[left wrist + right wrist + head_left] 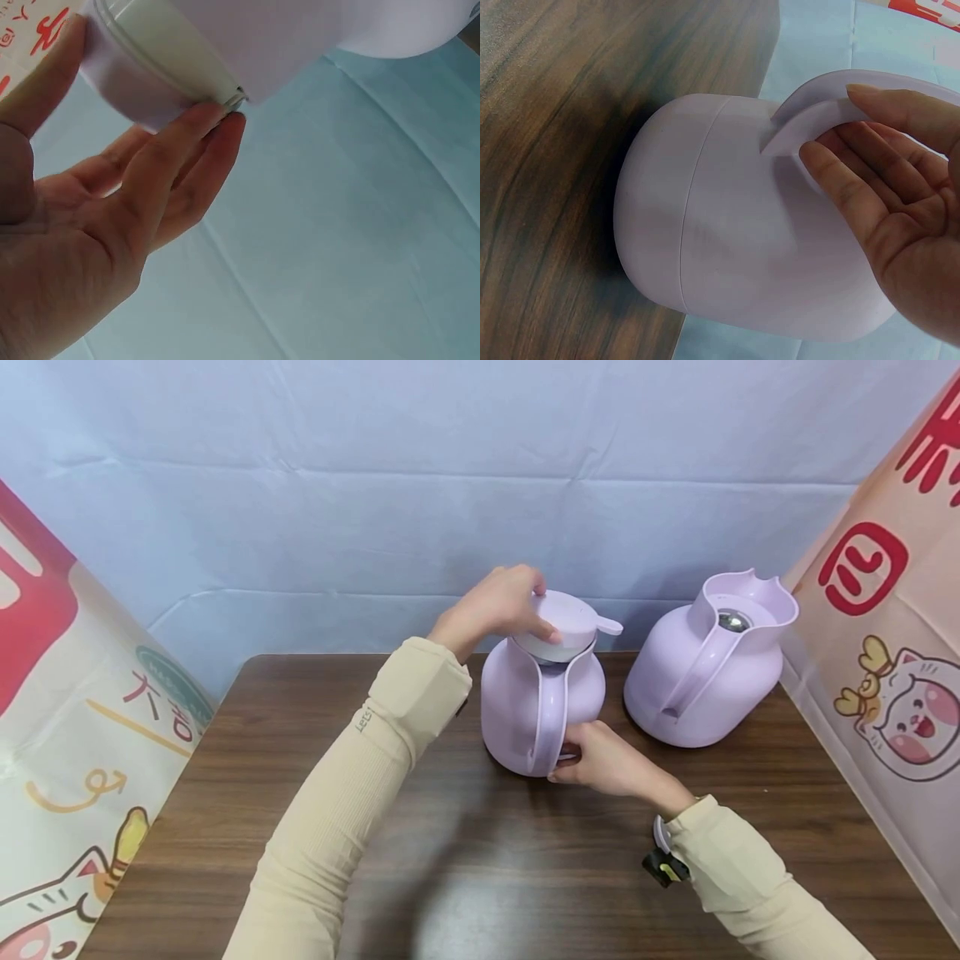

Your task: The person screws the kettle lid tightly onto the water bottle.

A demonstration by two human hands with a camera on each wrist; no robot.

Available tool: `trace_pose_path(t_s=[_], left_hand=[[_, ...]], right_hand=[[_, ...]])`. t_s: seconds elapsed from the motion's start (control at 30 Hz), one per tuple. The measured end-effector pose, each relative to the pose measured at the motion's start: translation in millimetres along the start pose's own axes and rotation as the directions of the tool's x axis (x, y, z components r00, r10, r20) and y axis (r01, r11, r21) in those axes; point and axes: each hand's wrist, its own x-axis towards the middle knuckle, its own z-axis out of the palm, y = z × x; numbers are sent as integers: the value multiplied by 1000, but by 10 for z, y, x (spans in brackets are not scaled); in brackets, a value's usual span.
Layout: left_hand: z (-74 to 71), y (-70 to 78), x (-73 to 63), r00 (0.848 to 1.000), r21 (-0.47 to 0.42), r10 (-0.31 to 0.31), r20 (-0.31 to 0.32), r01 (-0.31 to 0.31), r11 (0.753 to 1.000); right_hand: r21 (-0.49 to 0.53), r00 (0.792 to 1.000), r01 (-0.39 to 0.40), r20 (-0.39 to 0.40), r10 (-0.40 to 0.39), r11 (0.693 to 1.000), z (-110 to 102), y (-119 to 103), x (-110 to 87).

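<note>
A lilac vacuum jug [508, 706] stands on the wooden table in the head view. My left hand [504, 602] grips its round lid [568, 614] from the side, thumb and fingers at opposite edges. The lid sits tilted at the jug's mouth, with a dark gap below its near edge and its tab pointing right. In the left wrist view, fingertips [214, 120] press near the seam between the lid and the jug's rim. Low on the jug, my right hand [607, 760] holds the handle [817, 124] between thumb and fingers, as the right wrist view shows.
To the right stands a second lilac jug [701, 685], lidless, its shiny inner opening visible. A pale blue cloth [375, 527] hangs behind the table [315, 802]. Printed cartoon sheets [892, 693] flank both sides. A black and yellow device [666, 867] hangs at the right wrist.
</note>
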Motion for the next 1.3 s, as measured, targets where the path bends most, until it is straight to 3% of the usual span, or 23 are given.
trace_pose_path(t_s=[0.23,0.5,0.73,1.1,1.3], left_hand=[[-85,115,67,994,85,-46,101,37,996],[-126,196,78,985,65,-96,140,87,994],[-130,196,93,984,30,-101,143,98,995],[-59,136,112,994,73,-33,108,25,997],[-23,105,95,996,70,-32,88,26,997]], right_hand=[[10,1000,-12,4,12,1000,2,6,6],[14,1000,-14,7,14,1000,3,6,6],[5,1000,-9,5,9,1000,-1,13,6],[6,1000,-23,11,23,1000,-11,2,4],[12,999,-31,18,31,999,-12,0,8]])
